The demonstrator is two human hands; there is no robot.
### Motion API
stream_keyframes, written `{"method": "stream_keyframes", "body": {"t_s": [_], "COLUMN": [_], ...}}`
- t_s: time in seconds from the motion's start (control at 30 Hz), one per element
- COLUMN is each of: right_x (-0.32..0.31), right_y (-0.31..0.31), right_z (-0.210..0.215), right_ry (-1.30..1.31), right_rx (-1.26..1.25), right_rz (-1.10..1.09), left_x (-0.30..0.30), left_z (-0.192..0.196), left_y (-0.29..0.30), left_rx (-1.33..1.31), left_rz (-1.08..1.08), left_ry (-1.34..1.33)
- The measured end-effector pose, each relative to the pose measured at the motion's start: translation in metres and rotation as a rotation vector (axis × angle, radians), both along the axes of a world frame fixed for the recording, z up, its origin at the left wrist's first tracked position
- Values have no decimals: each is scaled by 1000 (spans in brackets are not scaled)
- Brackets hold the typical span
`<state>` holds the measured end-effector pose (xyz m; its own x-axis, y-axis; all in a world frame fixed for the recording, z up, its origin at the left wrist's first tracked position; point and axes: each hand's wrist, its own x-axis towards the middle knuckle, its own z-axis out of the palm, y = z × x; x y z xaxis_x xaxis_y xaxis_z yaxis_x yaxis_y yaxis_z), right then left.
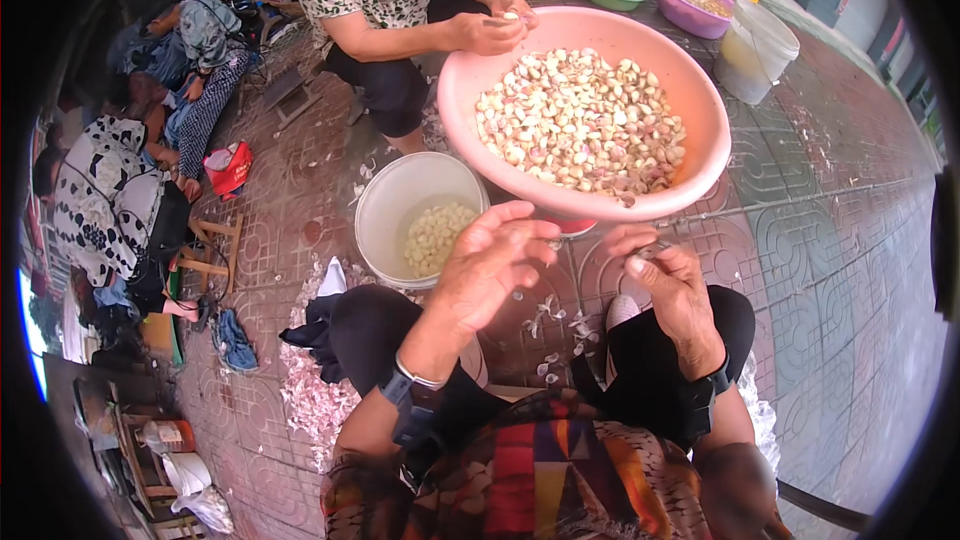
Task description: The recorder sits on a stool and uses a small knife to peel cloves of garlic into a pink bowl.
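left hand fingers spread wide, right hand pinching a garlic clove; loose grip could drop it short of the white bucket.

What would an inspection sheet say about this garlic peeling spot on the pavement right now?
Surface: patterned paving, strewn with skins.
Job's things: pink basin heaped with unpeeled garlic cloves; white bucket holding peeled cloves.
Clutter: pile of garlic skins; more bowls and a white pail behind.
Grippers: left hand open, empty; right hand pinching a small item, probably a clove.
Cables: nothing seen.
Surroundings: a person opposite working at the basin; wooden stool.
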<state>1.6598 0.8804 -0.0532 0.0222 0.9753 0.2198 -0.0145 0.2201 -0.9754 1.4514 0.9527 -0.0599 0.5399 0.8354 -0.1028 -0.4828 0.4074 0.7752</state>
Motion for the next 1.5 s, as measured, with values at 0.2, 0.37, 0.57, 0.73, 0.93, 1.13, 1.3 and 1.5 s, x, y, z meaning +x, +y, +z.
{"method": "stream_keyframes", "body": {"t_s": [0.2,0.37,0.57,0.73,0.93,1.13,1.3,1.5], "right_x": [-10,-14,-19,-18,-21,-21,-21,-17], "right_y": [7,17,16,17,15,13,11,10], "right_z": [23,14,0,4,4,5,3,-2], "right_ry": [437,315,456,407,409,400,405,432], "right_rx": [-86,23,-42,14,72,93,69,-2], "right_rz": [34,-155,-131,-186,-183,-149,-157,-154], "left_x": [24,23,33,42,47,49,50,53], "left_z": [11,11,-7,-11,-8,-6,-13,-21], "left_y": [-4,-3,-2,-6,-10,-16,-17,-17], "left_rx": [-26,-124,-167,-265,-220,-288,-302,-235], "left_rz": [-80,-114,-74,-93,-134,-90,-144,-157], "left_ry": [-27,-102,-195,-320,-371,-350,-406,-274]}}
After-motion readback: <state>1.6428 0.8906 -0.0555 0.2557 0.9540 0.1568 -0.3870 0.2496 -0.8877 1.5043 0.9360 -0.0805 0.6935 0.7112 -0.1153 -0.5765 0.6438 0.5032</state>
